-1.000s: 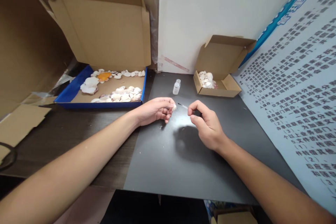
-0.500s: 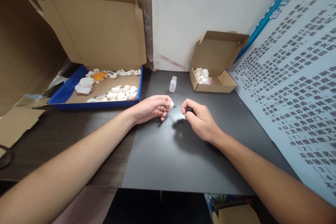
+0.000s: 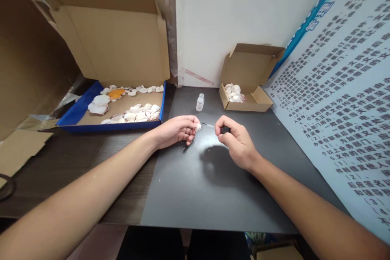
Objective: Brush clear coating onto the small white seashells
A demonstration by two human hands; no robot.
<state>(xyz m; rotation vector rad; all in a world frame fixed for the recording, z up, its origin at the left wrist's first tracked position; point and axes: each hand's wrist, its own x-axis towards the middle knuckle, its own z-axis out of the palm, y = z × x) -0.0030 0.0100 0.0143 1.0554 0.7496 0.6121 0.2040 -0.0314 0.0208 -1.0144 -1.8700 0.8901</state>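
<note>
Nearly crosswise, the brush (image 3: 209,125), tip leftward toward the shell (image 3: 198,127).

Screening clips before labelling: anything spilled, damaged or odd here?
Pale bits lie scattered on the grey surface near the left hand, like debris; too small to identify. A reddish streak slants across the white wall. The bottle is open but upright; no spill shows.

The black brush cap (image 3: 225,129) looks like plastic, the little bottle (image 3: 200,104) is see-through and shiny, the small box (image 3: 246,107) is dull brown cardboard, and the tabletop (image 3: 189,195) has a smooth, softly shiny grey part and a wood-like part.
</note>
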